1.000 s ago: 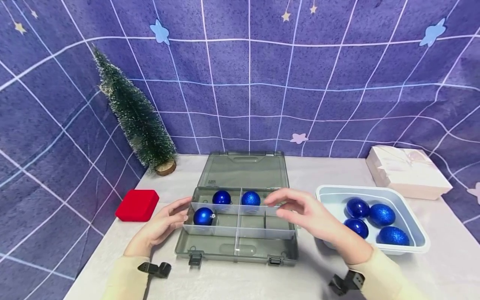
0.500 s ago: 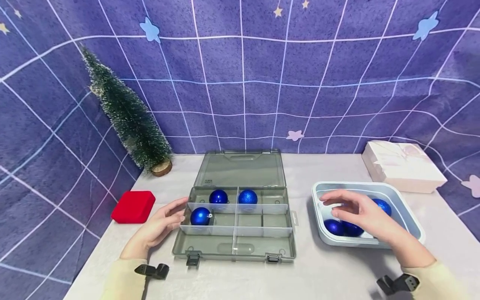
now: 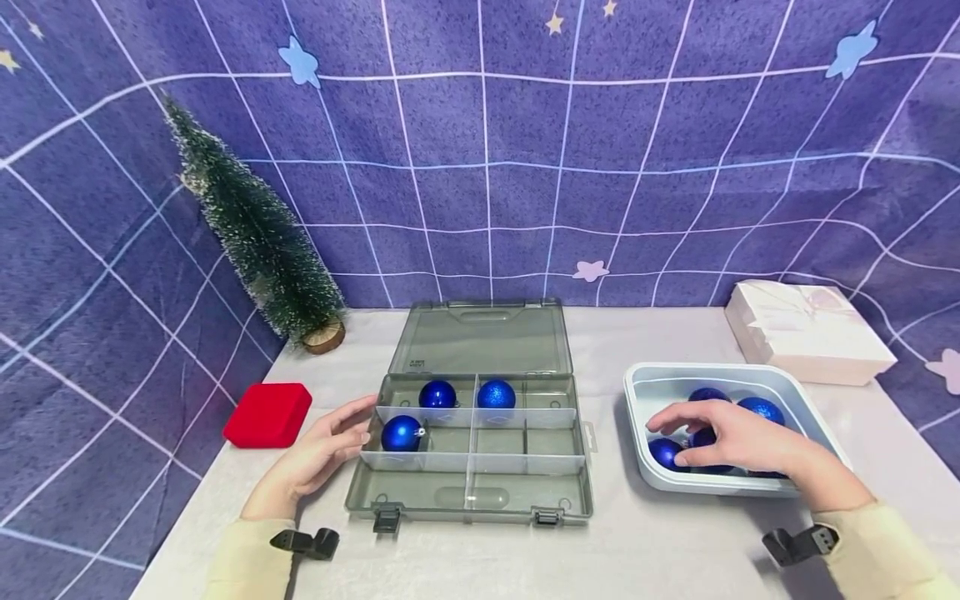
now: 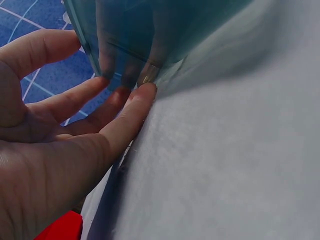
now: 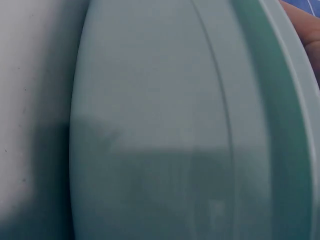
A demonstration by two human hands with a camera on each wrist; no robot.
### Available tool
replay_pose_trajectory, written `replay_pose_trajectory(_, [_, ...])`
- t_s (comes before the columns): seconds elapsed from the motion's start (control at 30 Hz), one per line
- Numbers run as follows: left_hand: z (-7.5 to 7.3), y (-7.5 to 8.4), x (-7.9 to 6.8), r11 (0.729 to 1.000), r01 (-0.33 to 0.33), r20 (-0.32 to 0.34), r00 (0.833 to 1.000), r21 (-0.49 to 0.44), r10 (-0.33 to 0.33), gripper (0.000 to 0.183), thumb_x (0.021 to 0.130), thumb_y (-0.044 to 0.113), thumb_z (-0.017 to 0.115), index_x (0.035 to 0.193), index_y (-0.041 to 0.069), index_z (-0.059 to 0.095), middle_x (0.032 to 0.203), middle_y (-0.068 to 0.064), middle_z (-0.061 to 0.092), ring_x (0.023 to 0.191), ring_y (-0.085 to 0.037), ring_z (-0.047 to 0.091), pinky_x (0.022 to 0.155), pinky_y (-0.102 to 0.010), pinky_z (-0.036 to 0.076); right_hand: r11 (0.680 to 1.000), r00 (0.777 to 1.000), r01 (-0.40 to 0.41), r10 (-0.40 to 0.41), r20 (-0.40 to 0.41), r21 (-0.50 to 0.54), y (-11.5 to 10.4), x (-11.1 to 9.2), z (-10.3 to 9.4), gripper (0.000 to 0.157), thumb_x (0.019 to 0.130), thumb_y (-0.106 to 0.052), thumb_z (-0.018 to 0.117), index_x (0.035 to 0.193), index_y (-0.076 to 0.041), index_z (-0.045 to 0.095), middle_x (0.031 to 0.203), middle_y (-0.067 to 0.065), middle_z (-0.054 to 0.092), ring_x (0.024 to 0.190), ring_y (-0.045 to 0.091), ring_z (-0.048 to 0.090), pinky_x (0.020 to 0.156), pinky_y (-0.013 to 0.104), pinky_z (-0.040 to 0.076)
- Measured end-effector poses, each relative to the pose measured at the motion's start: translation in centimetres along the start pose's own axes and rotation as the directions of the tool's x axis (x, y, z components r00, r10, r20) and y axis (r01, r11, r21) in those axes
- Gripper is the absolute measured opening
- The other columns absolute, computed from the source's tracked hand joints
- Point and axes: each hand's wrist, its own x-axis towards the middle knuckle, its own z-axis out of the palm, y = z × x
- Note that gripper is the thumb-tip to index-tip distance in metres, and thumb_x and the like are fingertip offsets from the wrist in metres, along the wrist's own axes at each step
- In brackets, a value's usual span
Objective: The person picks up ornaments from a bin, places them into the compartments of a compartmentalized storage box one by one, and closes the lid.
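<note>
Right grip (image 3: 731, 437) dipped into the pale tray (image 3: 701, 482), I have thumb and fingers bent about the blue ball (image 3: 664, 454) at its near left corner. Whether they pinch it or merely touch it I cannot tell; the right wrist view shows mostly the tray's outer wall. For a sound lift I would set thumb and fingertip on opposite sides, around the ball's widest part, since something this round and smooth could squirt away. The other blue balls (image 3: 761, 408) lie close behind, so a straight rise, without sweeping sideways, should leave them in place and clear the rim. My left grip (image 3: 326, 446) has loose, parted fingers with their tips at the side of the divided case (image 3: 405, 487); a light touch there ought to steady it without sliding it. One ball sits in each of the back left, back right and middle left compartments. The middle right compartment (image 3: 498, 440) has none, and looks a sensible place to lower this one gently, fingers parting only once it rests.
</note>
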Motion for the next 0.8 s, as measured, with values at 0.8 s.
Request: replay_pose_trajectory(0.8, [-0.03, -0.03, 0.00, 1.000, -0.018, 0.010, 1.000, -0.008, 0.018, 0.070, 0.100, 0.002, 0.055, 0.159, -0.008, 0.018, 0.159, -0.035, 0.020, 0.125, -0.006, 0.051, 0.099, -0.026, 0.045, 0.985, 0.968, -0.052, 0.090, -0.233, 0.167, -0.15, -0.31, -0.39, 0.041, 0.087, -0.001, 0.079, 0.126, 0.000, 0.067, 0.123, 0.013, 0.068, 0.109, 0.005, 0.065, 0.088, 0.022, 0.052])
